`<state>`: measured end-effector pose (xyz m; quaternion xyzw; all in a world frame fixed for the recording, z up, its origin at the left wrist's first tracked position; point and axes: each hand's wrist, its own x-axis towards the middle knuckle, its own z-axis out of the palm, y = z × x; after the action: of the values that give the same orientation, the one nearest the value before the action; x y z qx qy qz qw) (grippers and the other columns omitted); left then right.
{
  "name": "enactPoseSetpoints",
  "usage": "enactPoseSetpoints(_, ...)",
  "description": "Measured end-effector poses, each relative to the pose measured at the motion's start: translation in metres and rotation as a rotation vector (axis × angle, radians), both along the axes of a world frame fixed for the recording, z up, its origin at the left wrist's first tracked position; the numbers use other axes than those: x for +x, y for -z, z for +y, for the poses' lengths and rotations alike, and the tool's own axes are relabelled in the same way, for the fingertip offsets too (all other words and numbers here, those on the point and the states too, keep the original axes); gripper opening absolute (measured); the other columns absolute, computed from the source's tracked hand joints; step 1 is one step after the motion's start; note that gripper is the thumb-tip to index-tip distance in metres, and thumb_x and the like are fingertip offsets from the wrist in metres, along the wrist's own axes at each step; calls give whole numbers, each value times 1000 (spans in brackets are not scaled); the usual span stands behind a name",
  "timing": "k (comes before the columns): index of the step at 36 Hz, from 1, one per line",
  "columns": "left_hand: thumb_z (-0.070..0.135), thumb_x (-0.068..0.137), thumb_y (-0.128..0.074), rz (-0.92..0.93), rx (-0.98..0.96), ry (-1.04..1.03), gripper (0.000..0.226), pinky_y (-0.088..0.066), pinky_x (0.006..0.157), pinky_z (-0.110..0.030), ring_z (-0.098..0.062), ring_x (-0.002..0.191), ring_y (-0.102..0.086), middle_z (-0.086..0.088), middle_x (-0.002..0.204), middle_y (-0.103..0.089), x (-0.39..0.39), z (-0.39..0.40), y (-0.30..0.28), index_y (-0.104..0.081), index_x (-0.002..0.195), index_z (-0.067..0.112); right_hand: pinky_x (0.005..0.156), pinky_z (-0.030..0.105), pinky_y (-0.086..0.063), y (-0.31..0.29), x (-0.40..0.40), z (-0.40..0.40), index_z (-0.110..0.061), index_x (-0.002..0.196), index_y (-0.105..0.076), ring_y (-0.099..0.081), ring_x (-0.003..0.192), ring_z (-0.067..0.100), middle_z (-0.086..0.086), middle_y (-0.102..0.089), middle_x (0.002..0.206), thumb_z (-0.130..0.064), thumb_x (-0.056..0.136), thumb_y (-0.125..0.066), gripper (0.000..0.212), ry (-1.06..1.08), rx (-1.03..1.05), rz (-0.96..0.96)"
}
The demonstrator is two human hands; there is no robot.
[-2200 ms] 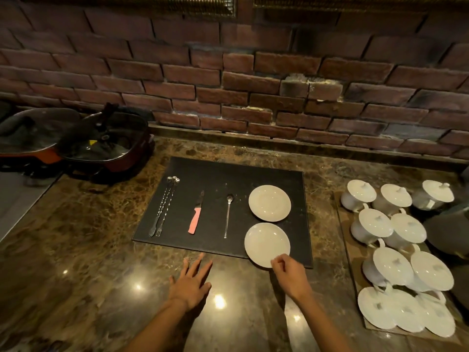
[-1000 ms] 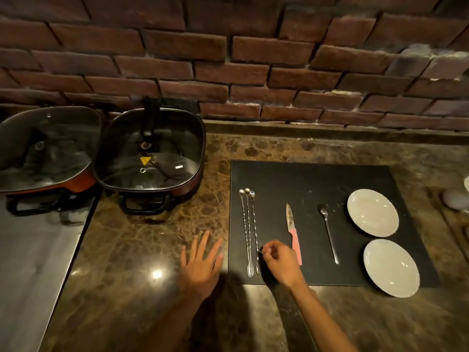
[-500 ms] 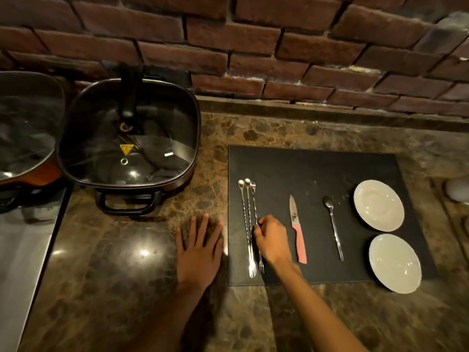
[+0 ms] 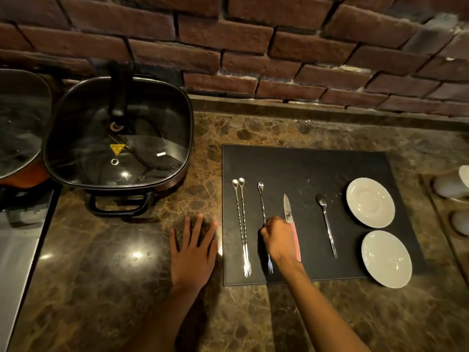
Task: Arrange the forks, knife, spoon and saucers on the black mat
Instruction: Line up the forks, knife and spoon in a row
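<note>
A black mat (image 4: 304, 166) lies on the marble counter. Two long twisted forks (image 4: 241, 219) lie side by side at its left edge. My right hand (image 4: 278, 237) pinches a third fork (image 4: 262, 201) a little to their right, tines toward me. The pink-handled knife (image 4: 288, 208) lies just right of that hand, its handle partly hidden. A spoon (image 4: 327, 224) lies further right. Two white saucers, far (image 4: 370, 202) and near (image 4: 386, 258), sit at the mat's right; the near one overhangs the front edge. My left hand (image 4: 194, 252) rests flat on the counter left of the mat.
A square electric pan with a glass lid (image 4: 119, 138) stands at the back left, a second pan (image 4: 20, 123) beside it. White cups (image 4: 451, 186) sit at the far right edge. A brick wall runs along the back.
My view swung left from the saucers to the forks. My right hand left the near saucer, took one fork from the group and moved it right, apart from the other two.
</note>
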<state>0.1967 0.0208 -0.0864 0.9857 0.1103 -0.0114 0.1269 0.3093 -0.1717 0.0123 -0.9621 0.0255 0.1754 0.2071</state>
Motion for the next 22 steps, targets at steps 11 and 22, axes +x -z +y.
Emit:
enactPoseSetpoints(11, 51, 103, -28, 8, -11, -4, 54, -15, 122, -64, -26, 158, -12, 3, 169, -22, 0, 0, -3, -20, 156, 45, 77, 37, -54, -1, 1, -19, -7, 91, -64, -65, 85, 30, 13, -67, 93, -13, 90, -60, 8, 55, 16, 57)
enactPoseSetpoints(22, 53, 103, -21, 24, -23, -5, 54, -16, 121, -65, -26, 158, -13, 3, 170, -18, 1, 0, -2, -15, 157, 47, 73, 27, -43, -4, 3, 13, -7, 92, -62, -64, 88, 27, 8, -64, 93, -18, 93, -56, 12, 22, 66, -88)
